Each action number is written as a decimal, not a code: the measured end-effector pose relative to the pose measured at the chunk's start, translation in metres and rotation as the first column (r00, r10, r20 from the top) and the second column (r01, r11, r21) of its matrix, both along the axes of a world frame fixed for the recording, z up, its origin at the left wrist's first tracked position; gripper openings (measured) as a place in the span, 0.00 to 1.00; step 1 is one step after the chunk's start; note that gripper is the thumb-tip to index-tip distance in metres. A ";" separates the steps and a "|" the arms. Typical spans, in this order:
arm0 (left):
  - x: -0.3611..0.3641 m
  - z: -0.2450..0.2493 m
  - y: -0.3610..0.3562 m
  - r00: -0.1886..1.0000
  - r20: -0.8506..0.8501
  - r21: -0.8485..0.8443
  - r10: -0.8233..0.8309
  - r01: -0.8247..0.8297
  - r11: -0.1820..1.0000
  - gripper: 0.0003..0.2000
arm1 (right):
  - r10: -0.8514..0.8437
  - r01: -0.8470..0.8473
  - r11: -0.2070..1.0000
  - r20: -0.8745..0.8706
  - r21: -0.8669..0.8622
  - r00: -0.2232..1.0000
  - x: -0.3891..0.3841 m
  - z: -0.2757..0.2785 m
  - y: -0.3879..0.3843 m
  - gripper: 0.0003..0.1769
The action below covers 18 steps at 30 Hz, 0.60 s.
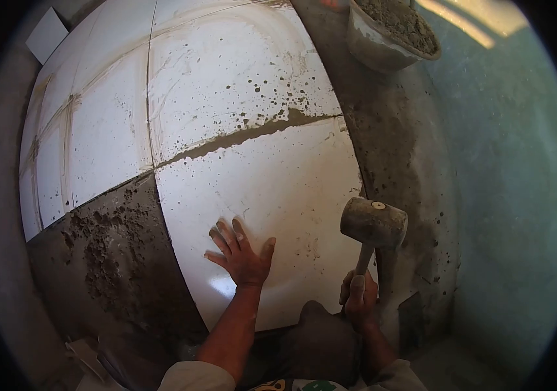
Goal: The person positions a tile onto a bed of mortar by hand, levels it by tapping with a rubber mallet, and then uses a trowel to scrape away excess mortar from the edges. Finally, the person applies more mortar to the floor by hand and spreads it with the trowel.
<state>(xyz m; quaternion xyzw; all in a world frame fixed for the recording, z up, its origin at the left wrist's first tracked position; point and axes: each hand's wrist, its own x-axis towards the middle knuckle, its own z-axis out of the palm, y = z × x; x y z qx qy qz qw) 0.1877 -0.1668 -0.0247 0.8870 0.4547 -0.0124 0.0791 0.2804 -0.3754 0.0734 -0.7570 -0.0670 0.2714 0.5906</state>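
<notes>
My left hand (242, 255) lies flat with spread fingers on a large white floor tile (291, 176). In my right hand (360, 298) is a rubber mallet (373, 223), gripped round its handle with the thumb along it. The mallet's thick head is raised over the tile's right edge in this view. Wet grey mortar (246, 138) runs along the joint between this tile and the splattered white tile (226, 78) beyond it. My knee (321, 332) shows at the tile's near edge.
A bucket of mortar (389, 39) stands at the upper right, near the pale green wall (506, 163). More laid tiles (105, 117) extend to the left. Rough mortar bed (115, 254) lies left of the near tile. A loose white tile piece (47, 34) leans at the far left.
</notes>
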 end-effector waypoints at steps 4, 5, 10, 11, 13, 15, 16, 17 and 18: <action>-0.003 0.000 -0.001 1.000 0.001 -0.028 0.007 -0.007 1.000 0.50 | 0.072 -0.070 0.995 0.020 -0.075 0.997 0.001 -0.001 0.003 0.27; -0.005 0.001 0.000 1.000 -0.013 -0.049 0.016 -0.017 0.999 0.50 | 0.065 -0.056 0.992 0.083 -0.115 0.994 0.003 -0.002 0.006 0.26; -0.002 0.006 0.002 0.999 -0.028 -0.091 0.023 -0.026 0.995 0.49 | 0.260 -0.206 0.959 0.313 -0.195 0.914 0.025 0.010 0.028 0.25; -0.003 0.005 0.003 1.000 -0.020 -0.093 0.023 -0.024 0.995 0.49 | 0.315 -0.255 0.944 0.342 -0.211 0.885 0.029 0.015 0.035 0.24; -0.004 0.004 0.002 1.000 -0.001 -0.082 0.029 -0.029 0.996 0.48 | 0.359 -0.304 0.929 0.325 -0.208 0.875 0.033 0.026 0.051 0.25; -0.004 0.004 0.002 0.999 0.014 -0.076 0.034 -0.033 0.997 0.48 | 0.403 -0.353 0.912 0.304 -0.208 0.863 0.037 0.027 0.064 0.25; -0.004 0.004 0.002 0.999 0.021 -0.068 0.030 -0.029 0.997 0.48 | 0.423 -0.393 0.906 0.335 -0.156 0.842 0.040 0.025 0.070 0.28; -0.004 0.004 0.002 0.999 0.027 -0.061 0.025 -0.023 0.998 0.47 | 0.439 -0.433 0.895 0.365 -0.105 0.821 0.043 0.023 0.075 0.31; -0.004 0.003 0.002 0.999 0.026 -0.059 0.033 -0.031 0.998 0.47 | 0.445 -0.440 0.892 0.365 -0.103 0.818 0.047 0.021 0.084 0.31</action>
